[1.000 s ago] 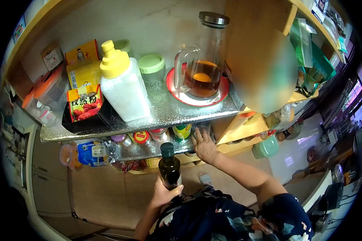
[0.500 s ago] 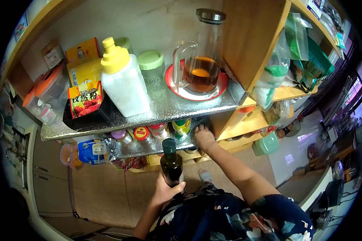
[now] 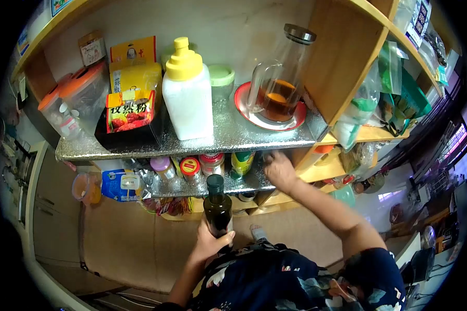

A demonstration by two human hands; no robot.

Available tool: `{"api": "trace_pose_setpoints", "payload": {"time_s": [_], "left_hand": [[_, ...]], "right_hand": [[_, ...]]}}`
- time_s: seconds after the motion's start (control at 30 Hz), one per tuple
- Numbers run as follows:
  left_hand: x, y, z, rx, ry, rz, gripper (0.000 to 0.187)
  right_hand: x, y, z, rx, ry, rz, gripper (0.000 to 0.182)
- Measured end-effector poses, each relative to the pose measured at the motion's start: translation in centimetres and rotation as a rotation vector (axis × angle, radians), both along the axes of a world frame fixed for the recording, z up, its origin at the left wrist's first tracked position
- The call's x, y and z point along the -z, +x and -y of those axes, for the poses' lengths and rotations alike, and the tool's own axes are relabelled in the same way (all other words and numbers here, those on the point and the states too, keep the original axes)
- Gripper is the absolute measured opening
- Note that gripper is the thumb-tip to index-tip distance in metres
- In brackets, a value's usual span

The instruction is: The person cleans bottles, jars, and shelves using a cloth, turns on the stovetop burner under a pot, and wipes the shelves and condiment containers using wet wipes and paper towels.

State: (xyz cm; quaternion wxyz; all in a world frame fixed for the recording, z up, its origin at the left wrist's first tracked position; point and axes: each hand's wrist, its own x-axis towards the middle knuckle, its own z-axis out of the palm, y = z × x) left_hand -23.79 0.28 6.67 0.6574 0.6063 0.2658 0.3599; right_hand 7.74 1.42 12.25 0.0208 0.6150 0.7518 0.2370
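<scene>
My left hand point(image 3: 213, 241) is closed round a dark glass bottle point(image 3: 218, 210) with a dark green cap, held upright in front of the shelves. At the right end of the lower shelf is my right hand point(image 3: 280, 168), its fingers curled together. What they hold, if anything, is hidden. Left of that hand stands a green and yellow container point(image 3: 241, 163). Further left along the same shelf are a red-lidded jar point(image 3: 213, 161), a jar with a red and yellow lid point(image 3: 190, 167) and a purple-lidded jar point(image 3: 163, 166).
On the foil-covered upper shelf point(image 3: 223, 140) stand a white bottle with a yellow pump top point(image 3: 188, 98), a glass pitcher of brown liquid point(image 3: 283, 78) on a red-rimmed plate point(image 3: 246, 116), and a black box of seasoning packets point(image 3: 129, 132). A wooden divider point(image 3: 342, 67) rises at right.
My right hand has gone from fingers stretched onto the lower shelf to curled, and shifted right. The view has shifted. The bottle stays in my left hand.
</scene>
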Motion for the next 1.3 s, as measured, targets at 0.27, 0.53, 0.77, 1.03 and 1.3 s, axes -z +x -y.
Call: {"api": "trace_pose_setpoints", "payload": {"time_s": [0.27,0.53,0.77,1.03,1.3], "left_hand": [[-4.0,-0.2,1.2,0.060,-0.127,0.095,0.060],[-0.3,-0.7,0.0,-0.046,0.100,0.023,0.059],[-2.9,0.3,0.2,0.067,0.024,-0.010,0.062],[-2.0,-0.8,0.4,0.061,0.111,-0.010,0.063],[-1.5,-1.4,0.5,0.065,-0.021,-0.007,0.061]], "right_hand": [[1.2,-1.4,3.2,0.216,-0.686,0.203,0.031],[-9.1,-1.5,6.2,0.000,-0.191,0.078,0.026],[-4.8,2.6,7.2,-0.040,0.146,0.001,0.024],[1.1,0.7,8.6,-0.038,-0.052,-0.036,0.022],[-7.1,0.1,3.6,0.166,-0.034,0.248,0.021]]}}
